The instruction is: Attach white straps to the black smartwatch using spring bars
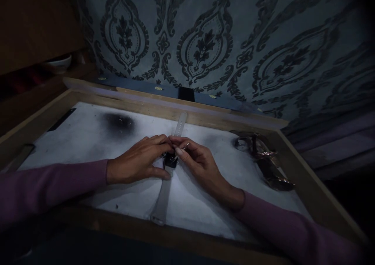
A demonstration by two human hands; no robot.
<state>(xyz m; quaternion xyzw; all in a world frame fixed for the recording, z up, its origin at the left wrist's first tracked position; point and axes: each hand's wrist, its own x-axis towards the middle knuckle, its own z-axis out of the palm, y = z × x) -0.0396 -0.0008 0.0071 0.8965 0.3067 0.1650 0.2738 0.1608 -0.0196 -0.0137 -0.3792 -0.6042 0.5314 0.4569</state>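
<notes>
A wristwatch [170, 162] with a dark, squarish case lies in the middle of the white surface. Its pale strap is laid out straight: the holed half [181, 124] points to the far edge, the buckle half [161, 202] comes toward me. My left hand [136, 161] grips the watch from the left, thumb at the near end of the case and fingers at the far end. From the right, my right hand [202, 165] pinches a small, thin, shiny metal piece [186, 145] over the case. Its kind is not clear, and my fingers hide part of the case.
A raised wooden rim [316, 194] borders the white surface [125, 196]. Eyeglasses and sunglasses [268, 167] lie at the right. Dark flat objects are at the left, one a thin black strip [61, 120]. A bowl [58, 63] stands on a shelf behind, beside patterned wallpaper.
</notes>
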